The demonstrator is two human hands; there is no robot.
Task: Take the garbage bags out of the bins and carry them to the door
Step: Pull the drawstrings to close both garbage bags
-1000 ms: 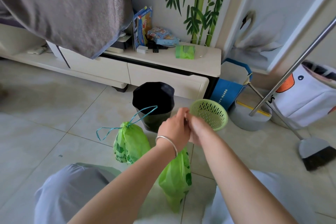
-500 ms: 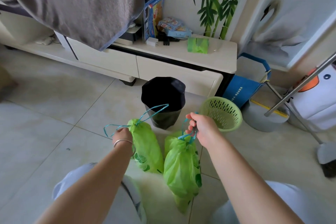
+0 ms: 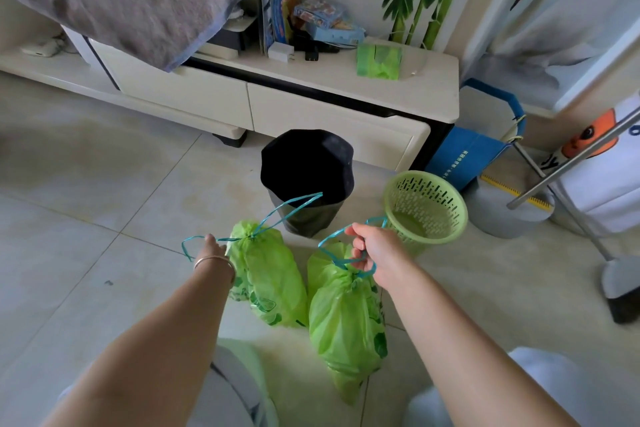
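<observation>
Two tied green plastic garbage bags sit out of their bins, in front of the black-lined bin (image 3: 307,180).

The right hand (image 3: 372,250) grips the nearer bag's (image 3: 346,319) teal drawstring (image 3: 332,246); the left hand (image 3: 212,248) reaches the other bag's (image 3: 268,277) string, grip unclear. The green perforated plastic bin (image 3: 426,206) stands right of the black one.

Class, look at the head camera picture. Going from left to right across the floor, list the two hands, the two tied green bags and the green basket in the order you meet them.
Left hand → left green bag → right green bag → right hand → green basket.
</observation>
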